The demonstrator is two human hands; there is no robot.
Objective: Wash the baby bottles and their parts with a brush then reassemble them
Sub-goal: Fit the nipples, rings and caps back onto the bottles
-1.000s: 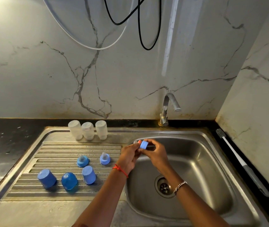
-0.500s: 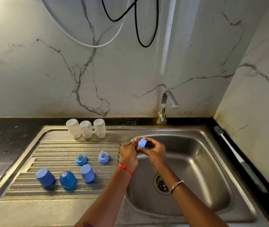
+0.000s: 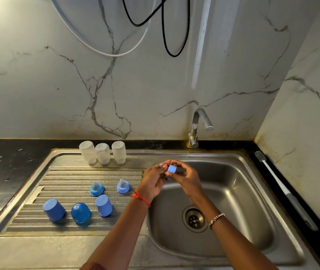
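Both hands meet over the left edge of the sink basin (image 3: 243, 191). My right hand (image 3: 187, 178) pinches a small blue collar ring (image 3: 171, 168), and my left hand (image 3: 152, 181) holds its other side, where a clear teat tip shows. Three clear bottles (image 3: 102, 153) stand upside down at the back of the drainboard (image 3: 38, 191). Two blue collars with teats (image 3: 123, 186) sit in the middle of the ribs. Three blue caps (image 3: 80, 213) stand in a row nearer me. A bottle brush (image 3: 284, 190) lies on the black counter to the right.
The tap (image 3: 199, 125) stands behind the basin with no water running. The drain (image 3: 194, 219) is uncovered. Black and white cables (image 3: 163, 26) hang down the marble wall. A side wall closes in the right.
The hands have stayed together over the basin edge, turning the blue ring slightly between the fingers. Items on the drainboard have not moved.
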